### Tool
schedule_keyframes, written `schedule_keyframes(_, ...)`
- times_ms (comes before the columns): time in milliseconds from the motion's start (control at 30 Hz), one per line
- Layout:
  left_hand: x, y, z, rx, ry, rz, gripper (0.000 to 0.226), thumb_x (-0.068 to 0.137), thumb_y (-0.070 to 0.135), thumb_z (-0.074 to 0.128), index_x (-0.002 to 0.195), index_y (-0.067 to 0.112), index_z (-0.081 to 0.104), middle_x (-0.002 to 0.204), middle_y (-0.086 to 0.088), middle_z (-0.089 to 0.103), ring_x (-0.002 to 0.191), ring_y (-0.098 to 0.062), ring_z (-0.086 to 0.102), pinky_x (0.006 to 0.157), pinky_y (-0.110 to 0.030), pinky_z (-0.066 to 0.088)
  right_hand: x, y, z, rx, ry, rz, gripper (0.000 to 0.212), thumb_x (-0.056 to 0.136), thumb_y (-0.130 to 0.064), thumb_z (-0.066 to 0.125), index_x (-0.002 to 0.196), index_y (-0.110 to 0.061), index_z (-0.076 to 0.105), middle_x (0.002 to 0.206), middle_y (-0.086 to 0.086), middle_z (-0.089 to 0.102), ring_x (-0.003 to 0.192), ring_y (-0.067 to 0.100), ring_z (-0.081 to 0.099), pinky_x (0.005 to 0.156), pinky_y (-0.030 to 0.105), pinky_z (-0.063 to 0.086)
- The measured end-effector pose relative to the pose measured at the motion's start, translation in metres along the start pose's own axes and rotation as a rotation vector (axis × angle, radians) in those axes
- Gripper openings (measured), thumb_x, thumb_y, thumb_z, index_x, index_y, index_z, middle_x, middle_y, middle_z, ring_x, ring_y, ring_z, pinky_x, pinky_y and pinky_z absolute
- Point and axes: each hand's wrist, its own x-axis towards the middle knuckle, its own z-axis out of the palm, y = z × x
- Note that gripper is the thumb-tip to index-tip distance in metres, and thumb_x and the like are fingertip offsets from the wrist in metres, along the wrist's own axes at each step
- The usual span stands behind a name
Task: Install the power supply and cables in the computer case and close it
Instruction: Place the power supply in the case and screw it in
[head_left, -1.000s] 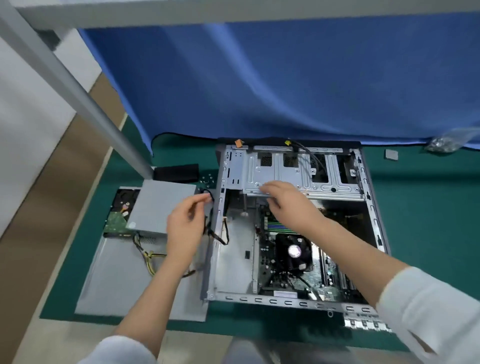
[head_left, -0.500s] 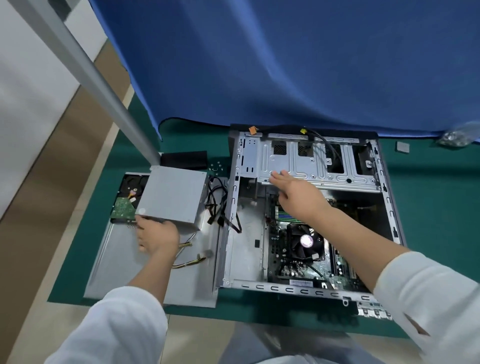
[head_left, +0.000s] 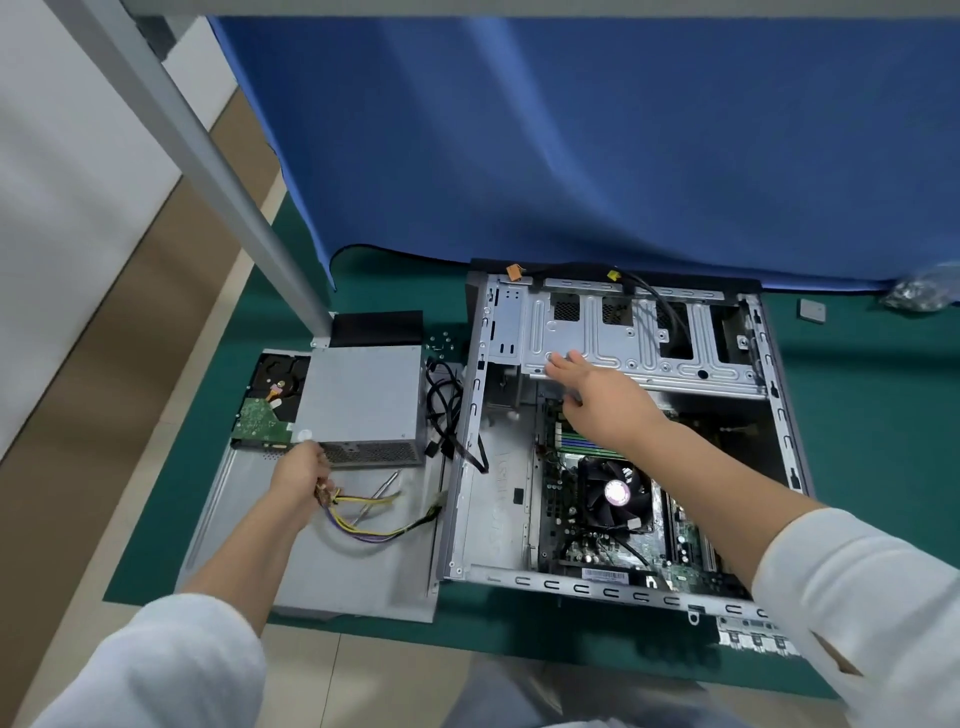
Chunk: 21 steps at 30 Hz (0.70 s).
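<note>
The left hand has come off the black cables at the case edge and dropped to the near corner of the power supply, where its fingers now curl around the root of the yellow and purple wire bundle. That suggests the unit is about to be gathered up for fitting, with nothing installed yet. The power supply sits just beyond those fingers, resting on the loose side panel on the counter, outside the computer case. The right hand has stayed on the drive cage, fingers straight and loose, pressing its lower edge and holding nothing. The empty corner of the case lies just left of those fingertips, between them and the power supply.
</note>
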Motion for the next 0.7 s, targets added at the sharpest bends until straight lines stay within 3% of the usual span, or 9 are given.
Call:
schedule_keyframes(100,-0.015,0.008,0.002,-0.139,-0.054,0.079,0.031,0.096,0.014,0.030,0.065,0.021,0.029,0.038,0.009,0.023,0.029,-0.008,0.017,0.036,-0.015,0.020,0.000,0.001,0.000,0.017,-0.009,0.002,0.054,0.095,-0.008,0.038,0.146,-0.023,0.034,0.155,-0.009,0.022,0.144,0.010,0.014,0.110,0.030,0.030)
schedule_keyframes(167,-0.027,0.017,0.007,-0.163,-0.060,0.159,0.032,0.097,0.016,0.030,0.066,0.021,0.031,0.037,0.012,0.022,0.029,-0.007,0.015,0.034,-0.014,0.014,0.000,0.002,0.000,0.028,-0.013,-0.004,0.054,0.095,-0.007,0.037,0.146,-0.022,0.034,0.156,-0.008,0.022,0.145,0.011,0.013,0.111,0.031,0.029)
schedule_keyframes(467,-0.080,0.063,0.039,-0.170,-0.092,0.414,0.034,0.101,0.024,0.042,0.067,0.016,0.041,0.040,0.011,0.028,0.031,-0.004,0.021,0.032,-0.016,0.017,0.005,0.000,-0.007,0.034,-0.120,0.017,0.055,0.095,-0.009,0.038,0.148,-0.021,0.029,0.157,-0.007,0.016,0.146,0.013,0.009,0.115,0.032,0.020)
schedule_keyframes(700,-0.107,0.090,0.023,0.129,0.053,0.682,0.038,0.093,0.029,0.047,0.057,0.018,0.051,0.042,0.007,0.040,0.048,-0.019,0.033,0.054,-0.032,0.026,0.002,-0.004,-0.020,0.005,-0.228,-0.001,0.063,0.094,-0.014,0.046,0.151,-0.020,0.020,0.159,-0.005,0.007,0.146,0.015,0.005,0.117,0.035,0.018)
